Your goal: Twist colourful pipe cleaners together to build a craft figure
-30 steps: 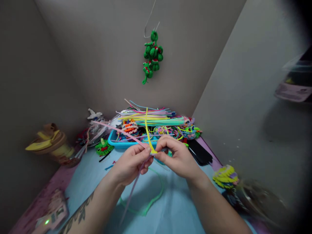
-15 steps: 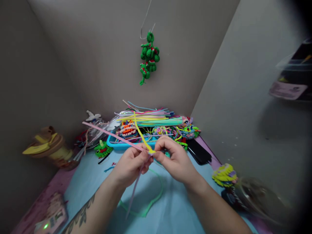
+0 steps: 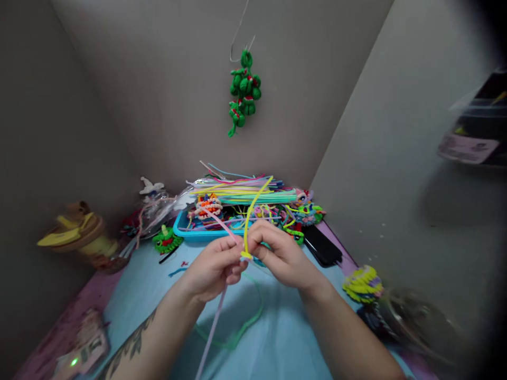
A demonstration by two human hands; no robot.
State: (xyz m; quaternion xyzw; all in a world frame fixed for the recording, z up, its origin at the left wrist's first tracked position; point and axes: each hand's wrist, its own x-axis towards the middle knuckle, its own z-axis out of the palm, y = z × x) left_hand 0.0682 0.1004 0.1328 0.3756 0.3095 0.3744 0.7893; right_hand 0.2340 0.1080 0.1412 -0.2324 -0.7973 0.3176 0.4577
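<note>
L hand (image 3: pixel 217 264) fingers pinch the pink strip (image 3: pixel 219 222) beside a small yellow wrapped bit (image 3: pixel 246 256); R hand (image 3: pixel 278 252) thumb & finger close on the bit's other edge. It's held up over the blue cloth (image 3: pixel 289 338), nr the tray (image 3: pixel 192 236). Prob. early on: only that bit looks worked; pink, lilac strip (image 3: pixel 214 327) & yellow strip (image 3: pixel 254 206) ends loose.

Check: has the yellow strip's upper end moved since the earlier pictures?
Yes: the yellow strip has swung rightward at its top, relative to the blue tray.
</note>
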